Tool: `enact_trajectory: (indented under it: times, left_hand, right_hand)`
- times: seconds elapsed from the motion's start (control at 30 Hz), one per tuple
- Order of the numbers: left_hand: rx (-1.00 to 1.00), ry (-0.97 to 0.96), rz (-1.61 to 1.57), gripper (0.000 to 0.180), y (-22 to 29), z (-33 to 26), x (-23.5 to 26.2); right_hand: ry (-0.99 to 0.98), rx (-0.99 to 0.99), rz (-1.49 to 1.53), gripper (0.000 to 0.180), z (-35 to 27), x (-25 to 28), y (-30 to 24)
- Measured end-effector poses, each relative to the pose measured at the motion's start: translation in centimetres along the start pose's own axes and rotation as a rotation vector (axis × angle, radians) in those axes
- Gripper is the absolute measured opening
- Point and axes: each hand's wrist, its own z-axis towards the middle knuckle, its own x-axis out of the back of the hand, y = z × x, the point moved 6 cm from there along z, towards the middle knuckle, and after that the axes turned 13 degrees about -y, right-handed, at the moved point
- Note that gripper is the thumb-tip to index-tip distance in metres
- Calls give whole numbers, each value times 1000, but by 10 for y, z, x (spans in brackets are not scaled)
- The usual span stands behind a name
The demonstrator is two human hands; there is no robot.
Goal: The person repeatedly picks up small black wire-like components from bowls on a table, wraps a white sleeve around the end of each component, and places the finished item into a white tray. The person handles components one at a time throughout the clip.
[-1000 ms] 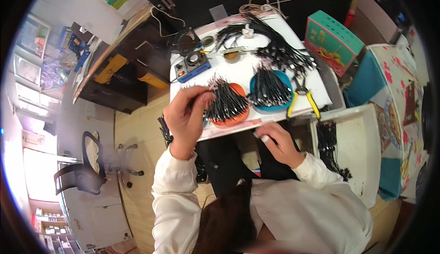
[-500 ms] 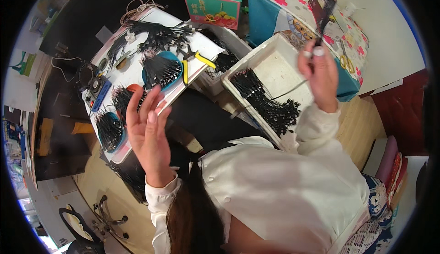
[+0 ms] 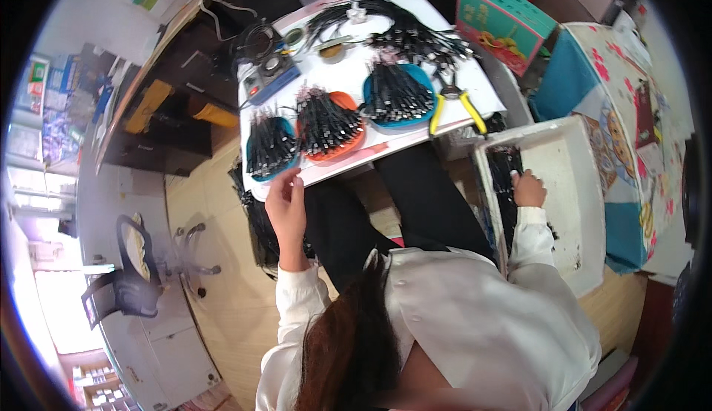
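Observation:
At the near edge of the white table, my left hand has its fingers stretched out and apart, with nothing seen in them. Its fingertips are beside a blue bowl of black cables. My right hand is down inside a white foam box, its fingers bent over the black cables lying along the box's left side. The undersides of its fingers are hidden. On the table, more black cables with metal ends fill an orange bowl and another blue bowl.
Yellow-handled pliers lie at the table's right end, near loose black cables. A blue device stands at the left. Beyond are a green carton and a flowered cloth with scissors.
My right hand has come down into the foam box from above the flowered cloth, where it held a black cable bundle. My left hand has lowered to the table edge. The view has shifted.

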Motion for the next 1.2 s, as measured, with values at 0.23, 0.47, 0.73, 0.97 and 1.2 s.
enact_trajectory:
  times: [0.23, 0.47, 0.73, 0.97, 1.2]
  left_hand:
    - [-263, 177, 718, 10, 9, 115, 31]
    - [-57, 78, 1021, 6, -33, 180, 11]
    - [-63, 234, 535, 14, -11, 154, 56]
    - [-118, 63, -818, 15, 4, 78, 40]
    - [69, 38, -1030, 14, 8, 16, -9]
  right_hand:
    - [-184, 663, 214, 34, -59, 114, -120]
    - [-180, 1086, 652, 19, -107, 190, -270]
    - [68, 1029, 386, 23, -62, 188, -422]
    - [91, 975, 281, 16, -68, 168, -439]
    - [170, 962, 243, 19, -70, 163, -443]
